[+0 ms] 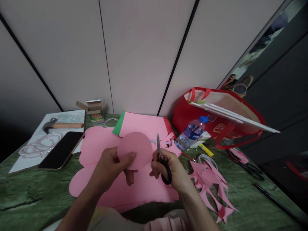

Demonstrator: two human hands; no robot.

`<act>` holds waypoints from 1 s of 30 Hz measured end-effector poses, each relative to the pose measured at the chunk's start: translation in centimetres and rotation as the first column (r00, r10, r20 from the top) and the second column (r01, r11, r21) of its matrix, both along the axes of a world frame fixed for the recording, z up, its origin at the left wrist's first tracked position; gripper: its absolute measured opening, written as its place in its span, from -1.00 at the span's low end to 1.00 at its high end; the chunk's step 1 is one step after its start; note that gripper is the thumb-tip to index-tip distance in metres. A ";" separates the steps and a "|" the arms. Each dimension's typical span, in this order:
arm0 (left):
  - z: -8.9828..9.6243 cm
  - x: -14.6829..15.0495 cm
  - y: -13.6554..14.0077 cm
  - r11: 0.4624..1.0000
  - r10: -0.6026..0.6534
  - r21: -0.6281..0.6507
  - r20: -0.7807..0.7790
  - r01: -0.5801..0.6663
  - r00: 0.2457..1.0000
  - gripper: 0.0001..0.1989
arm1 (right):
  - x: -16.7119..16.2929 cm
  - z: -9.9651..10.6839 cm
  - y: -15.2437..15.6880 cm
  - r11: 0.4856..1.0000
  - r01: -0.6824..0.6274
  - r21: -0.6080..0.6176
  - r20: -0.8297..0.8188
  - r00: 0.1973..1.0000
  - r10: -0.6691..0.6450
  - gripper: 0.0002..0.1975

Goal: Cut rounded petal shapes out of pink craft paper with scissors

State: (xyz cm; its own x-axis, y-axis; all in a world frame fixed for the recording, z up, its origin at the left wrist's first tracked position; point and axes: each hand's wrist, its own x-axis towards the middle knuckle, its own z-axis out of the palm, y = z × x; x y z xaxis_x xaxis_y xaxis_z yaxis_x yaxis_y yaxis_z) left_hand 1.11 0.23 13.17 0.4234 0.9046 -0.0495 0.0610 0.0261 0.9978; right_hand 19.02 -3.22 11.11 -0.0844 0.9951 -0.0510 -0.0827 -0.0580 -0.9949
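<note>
A round pink paper disc [134, 146] is pinched in my left hand [117, 163], thumb on top and fingers underneath. My right hand [166, 166] grips a pair of scissors [158, 146] with black handles, its blades pointing up and away, just right of the disc and apart from it. The blades look closed. Beneath both hands lie large pink paper sheets [139, 192], with rounded, scalloped pink shapes [96, 144] at the left. Behind the disc is a stack of pink paper [144, 123] with green and red sheets showing at its sides.
Pink offcuts [211, 186] lie at the right near a tape roll [207, 160]. Beyond them are a water bottle [191, 133], a yellow tube [206, 150] and a red bag [183, 109]. At the left are a phone [61, 150], a hammer [67, 125], bead strings [39, 146] and a small box [96, 116].
</note>
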 end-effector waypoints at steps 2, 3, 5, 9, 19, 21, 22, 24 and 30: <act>-0.1 0.0 0.0 1.000 -0.011 -0.002 0.004 0.011 1.000 -0.68 | 0.1 0.1 0.1 0.996 0.080 0.045 -0.022 0.997 -0.079 -0.82; -0.1 0.0 0.0 1.000 -0.020 -0.008 0.006 0.020 1.000 -0.68 | 0.2 0.1 0.2 0.990 0.118 0.074 -0.042 0.992 -0.115 -0.84; -0.1 0.1 0.1 0.999 -0.030 -0.027 0.013 0.030 0.999 -0.69 | 0.3 0.2 0.3 0.976 0.180 0.120 -0.089 0.981 -0.170 -0.86; 0.0 0.3 0.1 0.998 -0.035 -0.059 0.024 0.036 0.999 -0.72 | 0.4 0.1 0.5 0.961 0.239 0.138 -0.188 0.959 -0.211 -0.87; -0.3 0.5 0.2 0.993 -0.026 -0.117 0.005 0.027 1.000 -0.64 | -0.1 0.1 0.3 0.977 0.171 0.127 -0.211 0.967 -0.142 -0.81; -0.2 0.5 0.2 0.993 -0.032 -0.116 0.005 0.032 0.999 -0.64 | -0.1 0.2 0.2 0.977 0.169 0.129 -0.204 0.969 -0.141 -0.80; -0.2 0.4 0.2 0.993 -0.037 -0.114 0.000 0.036 0.999 -0.64 | -0.1 0.2 0.2 0.976 0.171 0.132 -0.200 0.969 -0.143 -0.80; -0.1 0.4 0.1 0.992 -0.061 -0.113 -0.019 0.058 0.998 -0.64 | 0.0 0.2 0.2 0.973 0.181 0.141 -0.183 0.971 -0.154 -0.82; 0.0 1.0 -0.5 0.987 -0.080 -0.147 -0.085 0.067 0.993 -0.64 | -0.2 0.1 0.2 0.959 0.221 0.175 -0.137 0.970 -0.199 -0.92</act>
State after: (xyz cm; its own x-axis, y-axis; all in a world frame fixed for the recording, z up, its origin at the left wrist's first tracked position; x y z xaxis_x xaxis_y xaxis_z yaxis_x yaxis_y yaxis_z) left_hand 2.14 -0.28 13.18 0.4761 0.8521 -0.2173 0.1576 0.1604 0.9744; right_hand 18.80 -3.05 11.18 0.1336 0.9816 0.1365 -0.1892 0.1604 -0.9688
